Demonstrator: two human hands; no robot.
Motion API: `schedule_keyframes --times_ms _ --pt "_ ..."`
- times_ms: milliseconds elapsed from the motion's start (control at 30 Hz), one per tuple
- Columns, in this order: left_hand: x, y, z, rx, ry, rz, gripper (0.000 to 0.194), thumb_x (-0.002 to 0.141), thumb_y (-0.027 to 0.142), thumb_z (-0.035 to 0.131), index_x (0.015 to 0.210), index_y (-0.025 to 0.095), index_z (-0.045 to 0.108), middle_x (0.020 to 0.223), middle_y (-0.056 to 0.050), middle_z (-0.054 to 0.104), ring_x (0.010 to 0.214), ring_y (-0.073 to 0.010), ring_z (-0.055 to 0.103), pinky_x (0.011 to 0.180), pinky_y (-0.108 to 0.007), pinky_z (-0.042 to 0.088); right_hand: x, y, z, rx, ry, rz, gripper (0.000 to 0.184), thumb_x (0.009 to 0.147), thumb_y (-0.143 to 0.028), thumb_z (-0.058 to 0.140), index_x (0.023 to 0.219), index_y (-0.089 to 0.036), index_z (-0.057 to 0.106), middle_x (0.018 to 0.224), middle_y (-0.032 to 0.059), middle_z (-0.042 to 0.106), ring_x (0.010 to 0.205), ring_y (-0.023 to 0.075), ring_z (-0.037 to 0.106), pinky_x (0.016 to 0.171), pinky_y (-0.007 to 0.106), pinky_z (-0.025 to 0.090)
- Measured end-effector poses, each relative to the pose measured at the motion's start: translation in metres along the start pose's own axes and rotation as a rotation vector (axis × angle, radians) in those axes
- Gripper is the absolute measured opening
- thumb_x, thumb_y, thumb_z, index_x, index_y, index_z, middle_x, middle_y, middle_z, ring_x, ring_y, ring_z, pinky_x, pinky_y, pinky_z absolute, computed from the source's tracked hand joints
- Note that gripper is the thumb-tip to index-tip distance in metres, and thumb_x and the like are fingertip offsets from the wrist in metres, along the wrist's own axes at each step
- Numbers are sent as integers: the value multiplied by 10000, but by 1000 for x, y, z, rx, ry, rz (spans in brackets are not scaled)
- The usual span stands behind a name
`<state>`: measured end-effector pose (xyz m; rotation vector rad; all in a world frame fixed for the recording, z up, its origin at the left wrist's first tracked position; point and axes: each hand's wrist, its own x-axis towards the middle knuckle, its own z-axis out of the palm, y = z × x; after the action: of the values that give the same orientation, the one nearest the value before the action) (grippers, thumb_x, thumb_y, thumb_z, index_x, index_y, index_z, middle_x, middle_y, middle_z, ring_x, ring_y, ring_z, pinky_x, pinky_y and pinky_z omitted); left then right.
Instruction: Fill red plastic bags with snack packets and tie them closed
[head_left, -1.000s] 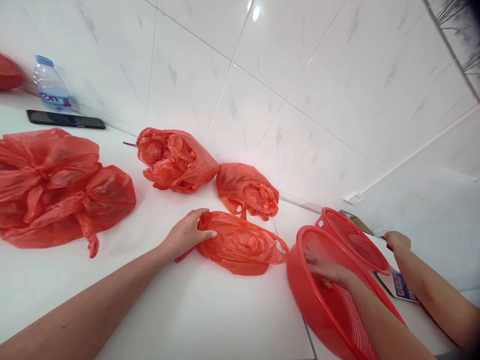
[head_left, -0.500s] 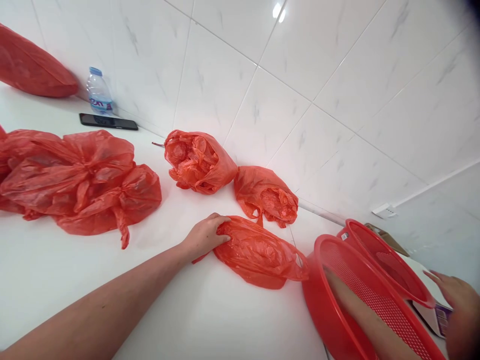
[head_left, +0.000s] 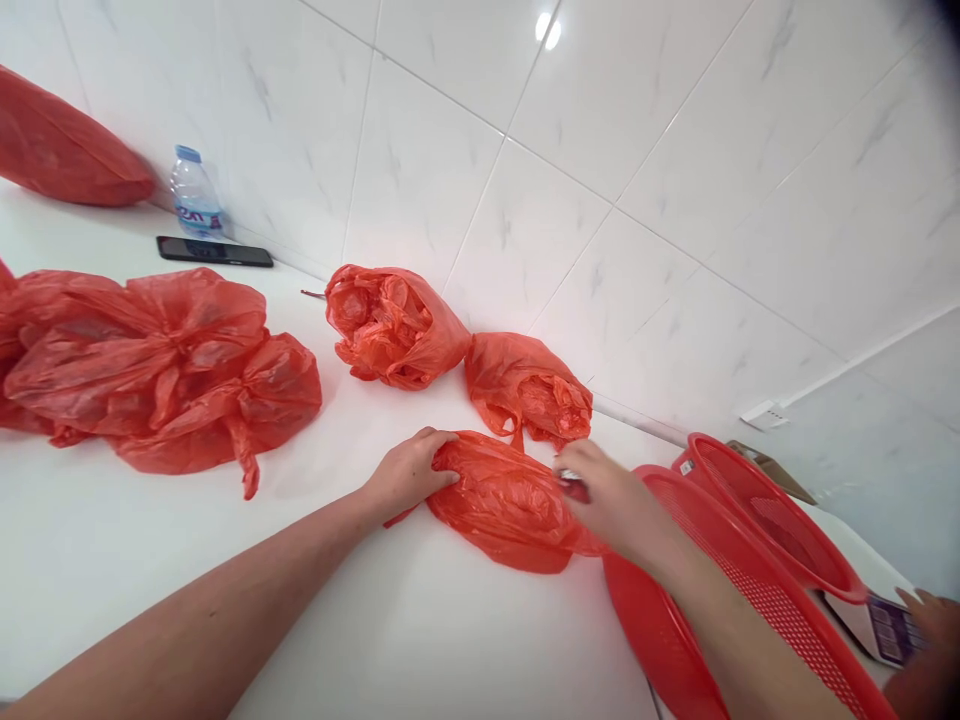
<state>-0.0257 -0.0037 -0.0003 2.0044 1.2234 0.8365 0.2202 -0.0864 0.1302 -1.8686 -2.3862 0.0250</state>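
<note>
A crumpled red plastic bag (head_left: 506, 500) lies on the white counter in the middle. My left hand (head_left: 405, 475) grips its left end, fingers curled over the plastic. My right hand (head_left: 611, 505) reaches across the rim of a red mesh basket (head_left: 652, 630) and pinches the bag's right end; something small and red-and-white shows at its fingertips, too small to identify. Just behind, two more red bags (head_left: 394, 325) (head_left: 529, 385) lie against the tiled wall.
A pile of knotted red bags (head_left: 157, 370) fills the left side. A water bottle (head_left: 193, 190), a black phone (head_left: 214, 251) and another red bag (head_left: 60, 150) sit at the back left. A second red basket (head_left: 772, 520) stands behind the first. Another person's hand (head_left: 930, 610) rests by a keypad device (head_left: 877, 630).
My right hand has come out of the red basket and moved left onto the bag's right end. My left hand stayed on the bag. The view shifted slightly.
</note>
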Motion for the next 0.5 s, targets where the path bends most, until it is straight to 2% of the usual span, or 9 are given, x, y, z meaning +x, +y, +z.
schedule_keyframes --times_ms 100,200,267,333,433,500 --pt "-1 1 0 13 0 3 508 731 372 603 1226 276 540 1203 -16 579 1019 -226 601 891 -311 464 17 -26 29 -11 -132 -147 269 721 -54 466 859 -263 568 988 -11 570 763 118 573 645 242 455" --pt "-2 2 -1 17 6 7 515 733 352 599 1237 272 531 1225 -12 574 1036 -218 598 908 -299 457 24 -23 37 28 -192 -165 416 693 -106 566 1057 -304 590 1254 6 521 1037 189 562 796 296 481" --pt "-2 2 -2 19 10 8 517 732 343 601 1239 273 529 1245 -7 566 1051 -213 593 914 -293 454 21 -8 27 44 -137 -71 491 743 -217 586 1213 -348 525 1379 -4 447 1174 226 503 899 343 458" --pt "-1 2 -2 22 8 6 510 726 340 608 1227 277 539 1242 -4 570 1047 -213 595 905 -292 458 14 14 12 6 -33 102 432 822 -334 517 1253 -356 495 1350 -2 495 1134 234 543 877 357 465" --pt "-1 2 -2 28 -1 1 509 726 348 610 1227 286 540 1224 -3 580 1031 -215 603 887 -295 465 -4 60 -6 -110 27 398 333 840 -428 457 1126 -306 574 1140 35 642 922 241 637 685 335 491" --pt "0 2 -2 32 -6 0 508 733 352 602 1232 287 534 1237 -2 572 1038 -216 600 892 -298 461 -21 95 -8 -147 10 521 312 823 -459 457 1038 -285 603 1007 38 687 859 242 654 656 330 491"
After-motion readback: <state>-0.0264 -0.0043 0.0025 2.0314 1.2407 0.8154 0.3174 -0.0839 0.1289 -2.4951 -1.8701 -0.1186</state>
